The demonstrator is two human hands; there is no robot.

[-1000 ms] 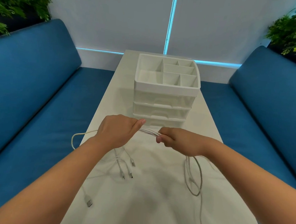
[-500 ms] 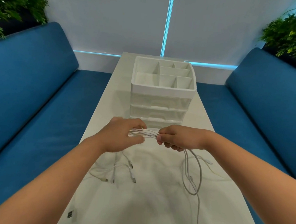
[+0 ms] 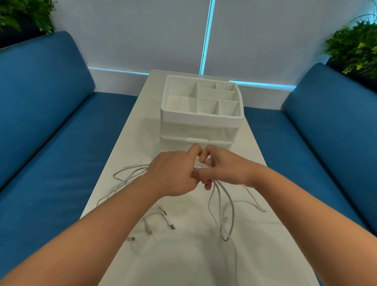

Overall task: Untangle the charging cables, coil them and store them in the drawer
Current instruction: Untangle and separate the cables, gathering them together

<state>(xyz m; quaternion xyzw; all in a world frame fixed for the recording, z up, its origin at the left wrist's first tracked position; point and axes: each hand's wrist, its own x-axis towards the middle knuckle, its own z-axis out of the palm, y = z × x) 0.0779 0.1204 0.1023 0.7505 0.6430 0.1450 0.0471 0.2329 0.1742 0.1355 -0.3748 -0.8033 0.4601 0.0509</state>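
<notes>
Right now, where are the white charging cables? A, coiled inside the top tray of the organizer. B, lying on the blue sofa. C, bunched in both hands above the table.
C: the left hand and right hand grip the cables, whose loose ends trail on the table.

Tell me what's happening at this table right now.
A person is working on a bunch of white charging cables. The left hand and right hand are pressed close together, both gripping the bunch above the white table. Loose loops and plug ends trail onto the table on both sides, so the cables look neither sorted nor coiled. The drawer unit stands behind the hands with its drawers closed; nothing has been stored.
</notes>
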